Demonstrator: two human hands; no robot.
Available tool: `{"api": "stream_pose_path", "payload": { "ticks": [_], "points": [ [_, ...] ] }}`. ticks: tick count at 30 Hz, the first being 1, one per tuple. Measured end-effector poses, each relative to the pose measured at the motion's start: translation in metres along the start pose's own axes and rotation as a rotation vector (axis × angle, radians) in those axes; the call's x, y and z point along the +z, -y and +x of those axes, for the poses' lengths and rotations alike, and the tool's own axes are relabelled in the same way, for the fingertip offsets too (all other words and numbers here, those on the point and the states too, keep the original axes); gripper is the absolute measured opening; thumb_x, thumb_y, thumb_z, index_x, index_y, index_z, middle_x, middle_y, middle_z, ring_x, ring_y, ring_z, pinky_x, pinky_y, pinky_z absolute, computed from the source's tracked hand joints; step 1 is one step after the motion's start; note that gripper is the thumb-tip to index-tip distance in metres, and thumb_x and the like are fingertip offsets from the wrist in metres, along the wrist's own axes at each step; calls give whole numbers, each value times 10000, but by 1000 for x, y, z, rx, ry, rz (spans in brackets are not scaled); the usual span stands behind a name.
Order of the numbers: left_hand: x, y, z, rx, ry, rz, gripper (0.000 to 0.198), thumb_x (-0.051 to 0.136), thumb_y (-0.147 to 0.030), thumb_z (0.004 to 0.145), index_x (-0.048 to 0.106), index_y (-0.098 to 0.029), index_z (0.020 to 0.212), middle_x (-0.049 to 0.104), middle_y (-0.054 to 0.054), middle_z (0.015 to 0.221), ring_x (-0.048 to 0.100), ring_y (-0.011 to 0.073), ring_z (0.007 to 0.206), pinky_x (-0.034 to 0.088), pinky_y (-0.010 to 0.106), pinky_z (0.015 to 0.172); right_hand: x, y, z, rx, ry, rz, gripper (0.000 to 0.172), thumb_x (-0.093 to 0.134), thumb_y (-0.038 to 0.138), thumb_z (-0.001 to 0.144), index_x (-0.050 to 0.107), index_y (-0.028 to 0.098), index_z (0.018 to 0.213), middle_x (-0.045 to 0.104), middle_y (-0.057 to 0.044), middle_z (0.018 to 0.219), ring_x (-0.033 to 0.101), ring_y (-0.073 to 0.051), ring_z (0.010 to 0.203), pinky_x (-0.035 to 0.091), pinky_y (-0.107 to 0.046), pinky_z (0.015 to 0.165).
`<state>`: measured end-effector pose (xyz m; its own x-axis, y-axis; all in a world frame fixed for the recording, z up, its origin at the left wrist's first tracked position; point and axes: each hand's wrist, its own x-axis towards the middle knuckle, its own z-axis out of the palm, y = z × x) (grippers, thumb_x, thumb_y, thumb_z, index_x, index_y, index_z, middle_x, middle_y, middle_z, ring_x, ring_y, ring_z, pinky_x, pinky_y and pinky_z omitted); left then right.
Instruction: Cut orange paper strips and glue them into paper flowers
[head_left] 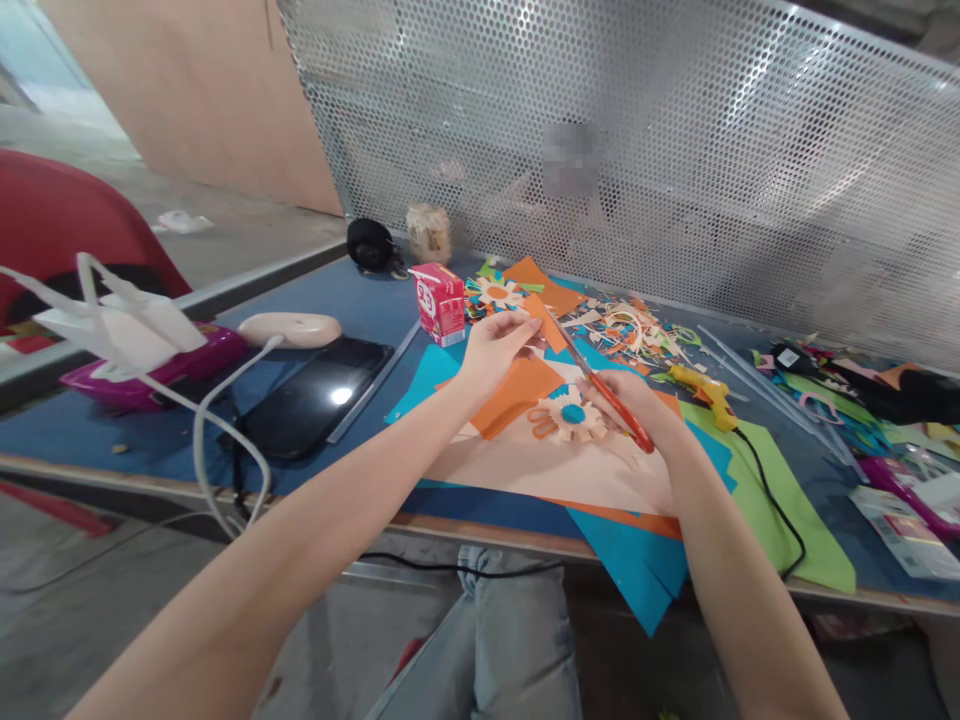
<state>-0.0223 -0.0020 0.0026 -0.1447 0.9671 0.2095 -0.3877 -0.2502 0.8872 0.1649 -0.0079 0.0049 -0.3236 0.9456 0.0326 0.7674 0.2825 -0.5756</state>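
Note:
My left hand (501, 345) pinches a small orange paper piece (541, 322) above the table. In my right hand (626, 395) is a pair of scissors with red-orange handles (619, 408); the blades reach up to the right edge of that piece. Whether the blades are parted is too small to tell. Below the hands lies a cream paper flower with a blue centre (573, 413), next to an orange looped strip (540, 421). A square orange sheet (517, 395) rests under my left wrist, on a large cream sheet (517, 465) with blue sheets beneath.
A pink carton (439, 305), a second paper flower (498, 292) and paper scraps (637, 330) lie farther back. To the right is a yellow glue gun (705, 392) with a black cord; leftward, a black phone (307, 398) and white cables. A perforated metal screen (675, 150) borders the back.

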Motion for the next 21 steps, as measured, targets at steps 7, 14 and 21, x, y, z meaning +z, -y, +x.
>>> {"api": "stream_pose_path", "payload": {
  "ticks": [7,14,21],
  "points": [
    [0,0,0,-7,4,12,243,736,-316,588,579,-141,649,621,7,578,611,111,553,424,204,494,-1,2,-2,24,47,12,538,405,706,676,486,176,632,403,30,469,361,-88,391,247,-236,400],
    [0,0,0,-16,-1,11,240,733,-312,590,573,-142,647,626,5,587,610,103,545,424,192,486,-3,4,-1,38,60,-24,538,395,686,692,523,166,643,388,27,430,374,-99,382,251,-244,407],
    [0,1,0,-17,51,10,243,735,-312,581,573,-142,644,623,8,567,603,103,534,413,193,471,-3,6,-3,9,49,13,522,404,686,689,503,176,638,345,48,408,354,-95,375,256,-243,409]
  ]
}}
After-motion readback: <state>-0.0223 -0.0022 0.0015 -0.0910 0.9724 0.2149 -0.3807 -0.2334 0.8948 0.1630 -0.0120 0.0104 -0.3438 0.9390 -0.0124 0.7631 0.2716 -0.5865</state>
